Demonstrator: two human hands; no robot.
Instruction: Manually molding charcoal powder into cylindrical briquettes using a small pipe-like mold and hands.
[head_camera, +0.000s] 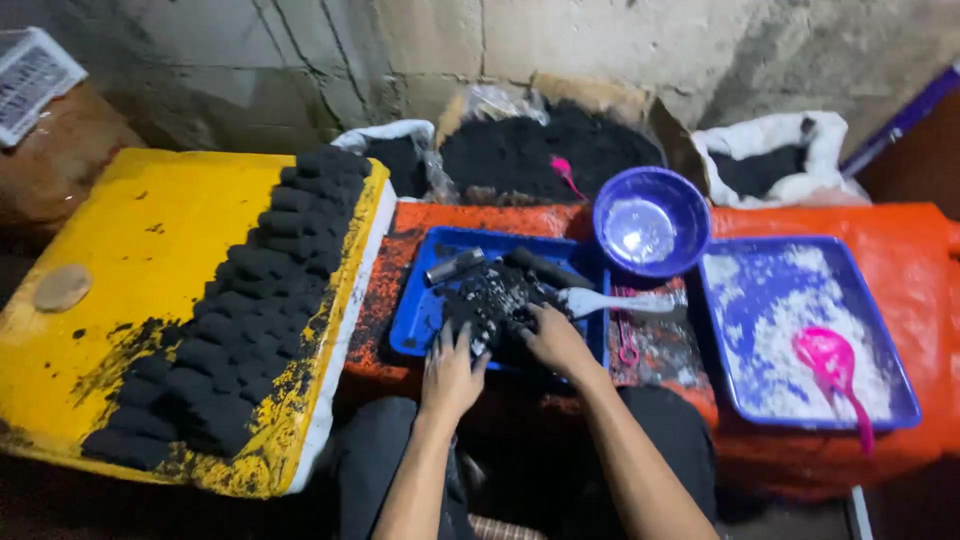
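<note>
Left of the hands, a yellow board (120, 300) carries rows of black blocks (250, 310). Right, a powder tray (800, 335), purple bowl (650, 220), pink scoop (830, 365). Between, left hand (452, 375) and right hand (555, 340) press, fingers curled, into the black lump (495, 300) in the blue tray (415, 320), white spoon (610, 300) alongside.

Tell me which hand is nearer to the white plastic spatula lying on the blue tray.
Right. The right hand rests on the black mass just below the white plastic spatula, close to its blade. The left hand sits farther off, toward the blue tray's left side.
</note>
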